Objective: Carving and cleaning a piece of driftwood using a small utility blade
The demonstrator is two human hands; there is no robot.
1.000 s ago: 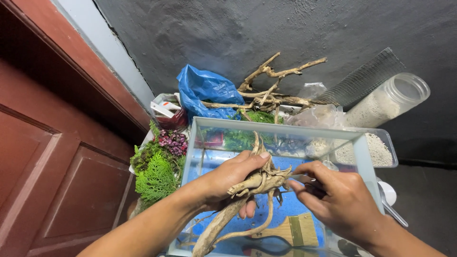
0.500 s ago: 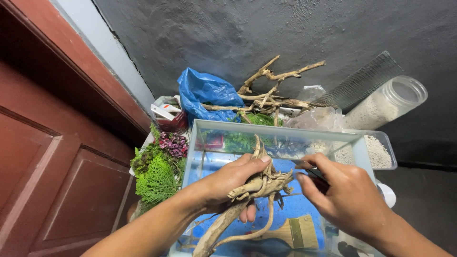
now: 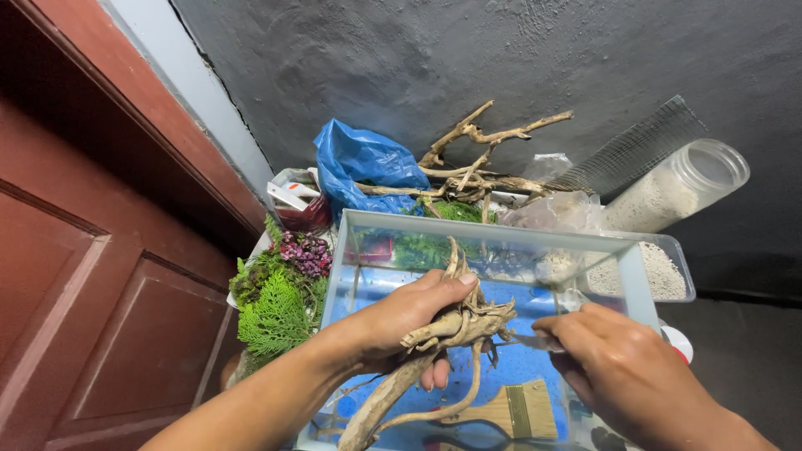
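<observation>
While the left hand [image 3: 401,321] still clasps the driftwood [image 3: 439,342], the right hand [image 3: 614,367] stays pinching a tool [image 3: 526,341].

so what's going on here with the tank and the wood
A person holds a piece of driftwood over a glass tank with a blue bottom. The left hand grips the wood; the right hand holds a small tool against it, too hidden to identify. A paintbrush lies in the tank. Fake plants, more branches, a blue bag and a jar of white grit sit around it.

Dim, even indoor light, soft shadows, sharp focus, slight wide-angle edge distortion.
</observation>
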